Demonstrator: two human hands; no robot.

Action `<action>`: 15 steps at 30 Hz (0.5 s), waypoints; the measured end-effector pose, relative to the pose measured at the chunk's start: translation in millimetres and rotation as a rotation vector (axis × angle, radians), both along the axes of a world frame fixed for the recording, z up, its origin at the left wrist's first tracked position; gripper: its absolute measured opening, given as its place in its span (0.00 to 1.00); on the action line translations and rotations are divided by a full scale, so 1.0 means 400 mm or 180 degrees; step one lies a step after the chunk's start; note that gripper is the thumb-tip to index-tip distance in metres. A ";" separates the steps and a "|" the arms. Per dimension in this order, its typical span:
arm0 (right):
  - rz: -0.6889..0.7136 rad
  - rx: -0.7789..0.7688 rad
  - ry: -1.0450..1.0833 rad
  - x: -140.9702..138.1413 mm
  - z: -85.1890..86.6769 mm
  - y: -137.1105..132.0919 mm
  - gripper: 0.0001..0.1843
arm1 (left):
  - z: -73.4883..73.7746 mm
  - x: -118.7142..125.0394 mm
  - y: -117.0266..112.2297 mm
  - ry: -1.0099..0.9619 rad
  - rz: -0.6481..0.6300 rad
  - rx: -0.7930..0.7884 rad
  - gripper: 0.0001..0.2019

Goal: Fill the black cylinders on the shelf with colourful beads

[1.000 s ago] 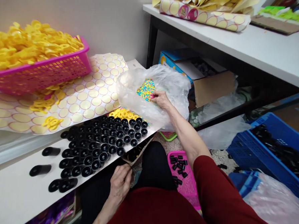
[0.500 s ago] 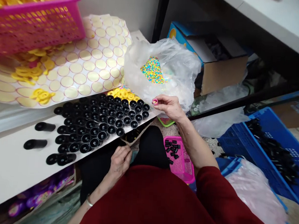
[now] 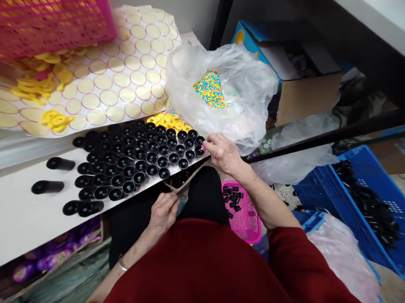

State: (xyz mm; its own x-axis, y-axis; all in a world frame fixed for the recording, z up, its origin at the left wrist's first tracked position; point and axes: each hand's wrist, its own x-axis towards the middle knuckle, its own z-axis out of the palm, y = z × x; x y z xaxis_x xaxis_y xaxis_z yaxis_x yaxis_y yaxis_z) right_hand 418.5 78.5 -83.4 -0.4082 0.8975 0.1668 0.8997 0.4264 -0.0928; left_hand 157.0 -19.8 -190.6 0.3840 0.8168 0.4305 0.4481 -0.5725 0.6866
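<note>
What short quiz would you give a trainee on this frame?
1. True or false: the right hand, pinching a small pink piece, is inside the clear bag.
2. What fills the clear bag? A) sand B) pastel beads C) screws
3. Fill in: the floor basket beside the right forearm is coloured ____.
Key: 1 false; 2 B; 3 pink.
</note>
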 end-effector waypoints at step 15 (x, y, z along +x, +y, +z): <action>0.0179 0.0594 0.0097 0.001 0.004 0.000 0.15 | -0.007 0.009 0.005 0.0045 -0.0030 -0.0067 0.06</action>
State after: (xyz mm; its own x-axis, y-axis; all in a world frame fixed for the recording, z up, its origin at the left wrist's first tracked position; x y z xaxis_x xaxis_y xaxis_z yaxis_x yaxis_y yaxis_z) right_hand 418.9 78.5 -81.8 -0.4489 0.8259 0.3412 0.8720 0.4883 -0.0344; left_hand 160.5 -17.8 -193.4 0.3976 0.8220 0.4077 0.4526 -0.5622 0.6922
